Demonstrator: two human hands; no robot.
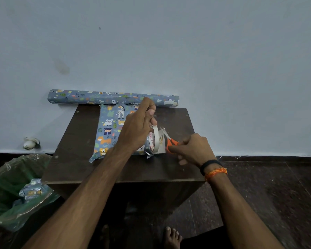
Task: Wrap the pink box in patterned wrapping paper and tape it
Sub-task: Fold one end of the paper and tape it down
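The box, covered in blue animal-patterned wrapping paper (109, 130), lies on a small dark wooden table (104, 169); no pink surface shows. My left hand (138, 124) holds a white tape roll (155, 139) upright above the box's right end, with a clear strip pulled out to the right. My right hand (192, 148) grips orange-handled scissors (171, 142), whose blades point up-left at the strip of tape.
A roll of the same patterned paper (113, 97) lies along the wall at the table's far edge. A bin lined with a green bag (13, 187) holding paper scraps stands at the left. A small white object (30, 143) sits on the floor by the wall.
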